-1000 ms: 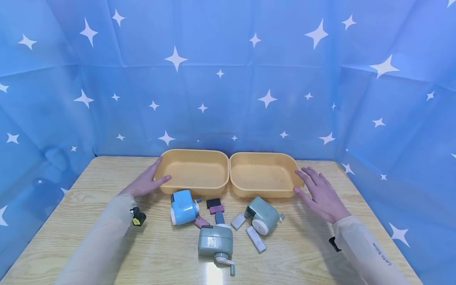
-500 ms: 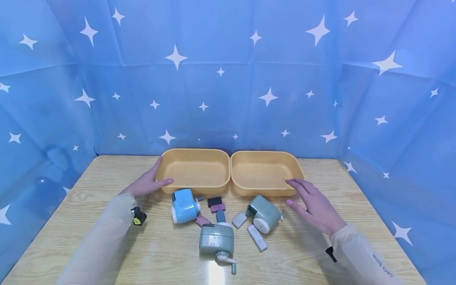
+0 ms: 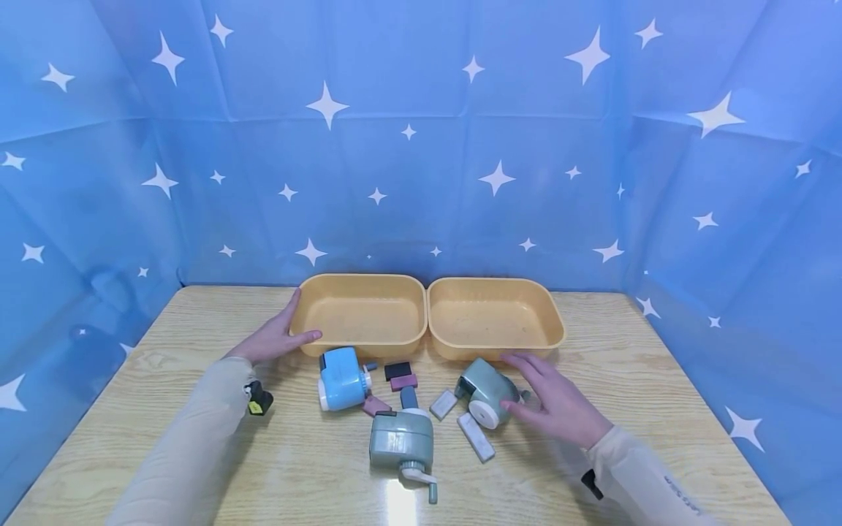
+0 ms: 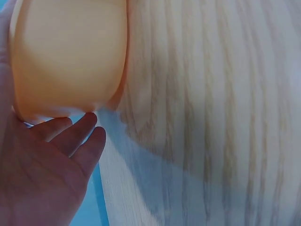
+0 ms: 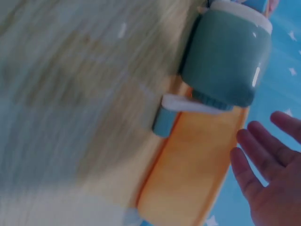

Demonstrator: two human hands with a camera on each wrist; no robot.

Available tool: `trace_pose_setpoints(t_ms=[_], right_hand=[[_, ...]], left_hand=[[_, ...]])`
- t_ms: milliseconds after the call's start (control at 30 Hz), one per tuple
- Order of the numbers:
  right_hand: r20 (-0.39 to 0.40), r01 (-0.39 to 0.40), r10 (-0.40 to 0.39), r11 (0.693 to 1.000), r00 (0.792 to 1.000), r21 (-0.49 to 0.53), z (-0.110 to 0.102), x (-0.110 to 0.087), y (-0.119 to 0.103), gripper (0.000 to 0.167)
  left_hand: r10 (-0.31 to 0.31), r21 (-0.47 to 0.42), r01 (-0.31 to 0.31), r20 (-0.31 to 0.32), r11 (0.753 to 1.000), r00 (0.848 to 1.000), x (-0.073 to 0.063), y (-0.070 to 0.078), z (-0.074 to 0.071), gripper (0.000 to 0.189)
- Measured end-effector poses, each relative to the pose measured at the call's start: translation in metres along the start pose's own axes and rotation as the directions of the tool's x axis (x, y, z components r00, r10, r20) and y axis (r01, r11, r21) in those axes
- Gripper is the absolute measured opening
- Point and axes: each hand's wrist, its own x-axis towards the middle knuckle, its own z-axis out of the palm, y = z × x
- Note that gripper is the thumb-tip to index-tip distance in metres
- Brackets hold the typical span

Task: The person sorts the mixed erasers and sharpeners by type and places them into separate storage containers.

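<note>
My left hand (image 3: 279, 337) lies against the left end of the left yellow bin (image 3: 362, 350), thumb along its front rim and fingers extended. In the left wrist view the fingertips (image 4: 96, 136) touch the bin's underside edge. My right hand (image 3: 559, 404) is spread beside a green hand-crank pencil sharpener (image 3: 483, 383), its thumb close to the body. Whether it makes contact is hard to tell; the right wrist view shows the fingers (image 5: 263, 148) straight and apart from it. A blue pencil sharpener (image 3: 343, 383) and another green pencil sharpener (image 3: 401, 442) stand left of it.
The right yellow bin (image 3: 496, 352) adjoins the left one. Among the sharpeners lie small blocks like erasers: black (image 3: 397, 371), purple (image 3: 403, 382), pink (image 3: 376, 405), dark blue (image 3: 408, 397), and pale grey ones (image 3: 476, 437). A starry blue curtain (image 3: 408, 88) surrounds the table.
My right hand has moved from the right bin's right end leftward and nearer, down to the right green sharpener. The left hand has stayed at the left bin.
</note>
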Motion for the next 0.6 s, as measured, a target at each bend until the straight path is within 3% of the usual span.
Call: trace_pose_setpoints(t_ms=[300,600], right_hand=[[0.036,-0.022,0.019,0.996,0.999,0.082,0.015,0.002,-0.002,0.074],[0.116,-0.141,0.122,0.975,0.986,0.169,0.024,0.003,-0.004,0.097]], left_hand=[[0.006,-0.013,-0.006,-0.002,1.0,1.0,0.0,-0.004,0.001,0.105],[0.005,-0.024,-0.005,-0.002,1.0,1.0,-0.002,-0.001,0.002,0.101]])
